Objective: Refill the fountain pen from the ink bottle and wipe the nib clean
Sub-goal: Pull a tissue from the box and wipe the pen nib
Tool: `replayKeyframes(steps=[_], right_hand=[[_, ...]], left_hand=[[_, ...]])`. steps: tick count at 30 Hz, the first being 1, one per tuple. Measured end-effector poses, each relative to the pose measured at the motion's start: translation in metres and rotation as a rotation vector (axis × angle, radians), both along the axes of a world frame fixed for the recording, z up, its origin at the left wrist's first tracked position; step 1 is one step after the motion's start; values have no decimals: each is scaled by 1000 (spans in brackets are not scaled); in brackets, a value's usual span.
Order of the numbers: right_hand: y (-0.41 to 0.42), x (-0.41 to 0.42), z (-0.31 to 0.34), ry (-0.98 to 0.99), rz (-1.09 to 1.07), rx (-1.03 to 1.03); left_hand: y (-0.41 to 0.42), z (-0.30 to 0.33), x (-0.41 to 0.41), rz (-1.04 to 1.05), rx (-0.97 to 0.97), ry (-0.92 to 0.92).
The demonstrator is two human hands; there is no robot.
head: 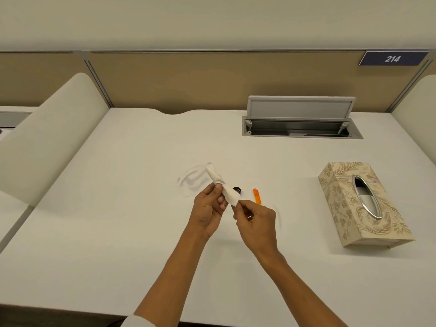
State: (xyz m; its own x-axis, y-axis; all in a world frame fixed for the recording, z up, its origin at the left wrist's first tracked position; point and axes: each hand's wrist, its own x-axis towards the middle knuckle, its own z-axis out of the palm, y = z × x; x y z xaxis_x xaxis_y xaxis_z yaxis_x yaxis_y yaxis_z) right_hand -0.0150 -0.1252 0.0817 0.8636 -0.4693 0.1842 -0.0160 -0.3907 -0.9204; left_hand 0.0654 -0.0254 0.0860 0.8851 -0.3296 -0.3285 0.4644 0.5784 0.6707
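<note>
Now, in the head view, both hands are raised over the middle of the white worktop point(118, 208). The left hand point(208, 210) pinches a rolled white tissue point(224, 188) between thumb and fingers; the tissue goes up and to the far left from it. The right hand point(256, 220) is closed around the fountain pen point(249, 217), of which only a small orange and metal part shows between the fingers, so I cannot tell where its nib is. The near end of the tissue meets the right fingertips. Just behind the hands stands the ink bottle point(237, 190), seen only as a dark round top. Beside it on the right lies an orange pen cap point(257, 196) on the worktop. Well apart, at the right, a patterned tissue box point(339, 199) lies. At the far side, a grey cable hatch point(302, 114) stands open.
</note>
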Motion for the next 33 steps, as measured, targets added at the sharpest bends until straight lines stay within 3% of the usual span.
replayKeyframes(steps=[4, 9, 12, 14, 20, 23, 28, 33], right_hand=[[-1, 2, 5, 186, 26, 132], [-4, 5, 20, 389, 103, 749], [-3, 5, 22, 398, 122, 916], [-2, 5, 18, 342, 87, 809], [-3, 4, 6, 84, -32, 146], [-4, 3, 2, -29, -39, -19], [-4, 1, -1, -107, -71, -33], [-4, -13, -1, -102, -189, 204]], left_hand=[[-4, 2, -1, 27, -6, 19], [-4, 3, 1, 45, 18, 50], [-5, 3, 4, 54, 32, 53], [-6, 2, 5, 68, 49, 44], [-13, 1, 6, 133, 101, 25], [-16, 1, 7, 167, 114, 19], [-18, 1, 9, 213, 150, 37], [-8, 0, 19, 310, 279, 19]])
